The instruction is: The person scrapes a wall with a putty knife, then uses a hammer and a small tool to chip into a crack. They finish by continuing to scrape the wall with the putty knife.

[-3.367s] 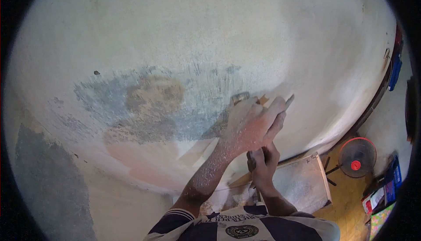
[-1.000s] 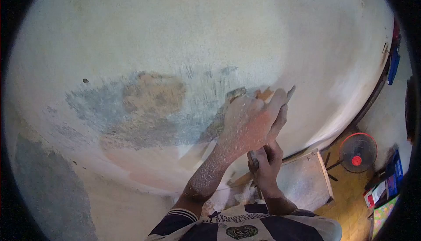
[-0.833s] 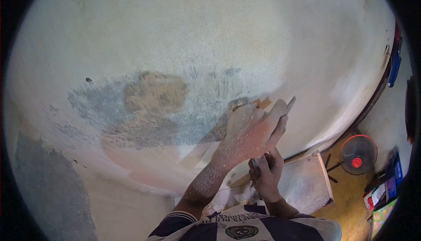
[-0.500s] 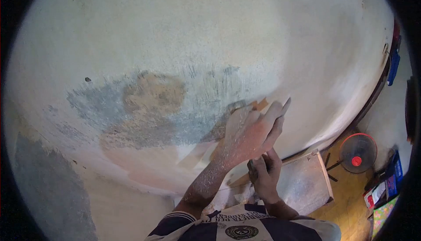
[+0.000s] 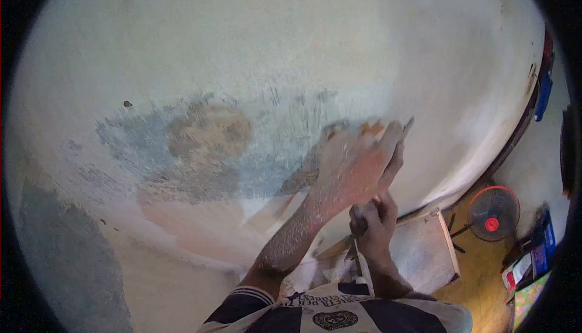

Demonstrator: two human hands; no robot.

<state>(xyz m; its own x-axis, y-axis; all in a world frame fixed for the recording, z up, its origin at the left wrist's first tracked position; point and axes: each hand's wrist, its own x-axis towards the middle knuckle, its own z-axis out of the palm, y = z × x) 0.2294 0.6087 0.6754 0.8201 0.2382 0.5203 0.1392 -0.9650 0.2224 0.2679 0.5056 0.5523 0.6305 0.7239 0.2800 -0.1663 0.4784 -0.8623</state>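
My left hand (image 5: 356,163), dusted with white powder, presses against the pale wall (image 5: 291,42). At its fingertips shows an orange-brown flat piece (image 5: 371,128), mostly hidden under the hand. A thin grey pointed tip sticks out at the right of the fingers, and I cannot tell what it belongs to. Just below, my right hand (image 5: 381,227) is closed around a dark object (image 5: 358,222), whose kind is unclear. A thin strip runs down from near it toward my shirt. Left of my hands lies a rough grey-blue patch (image 5: 267,166) with a brown area.
A pale box-like surface (image 5: 421,254) stands below and right of my hands. Beyond it, a red-rimmed fan (image 5: 494,213) stands on the yellowish floor (image 5: 479,290). Blue and flower-patterned items (image 5: 530,299) lie at the far right. A grey patch (image 5: 66,260) covers the lower left.
My left hand has slid up and slightly right along the wall. My right hand has also risen and moved right, still closed on the dark object.
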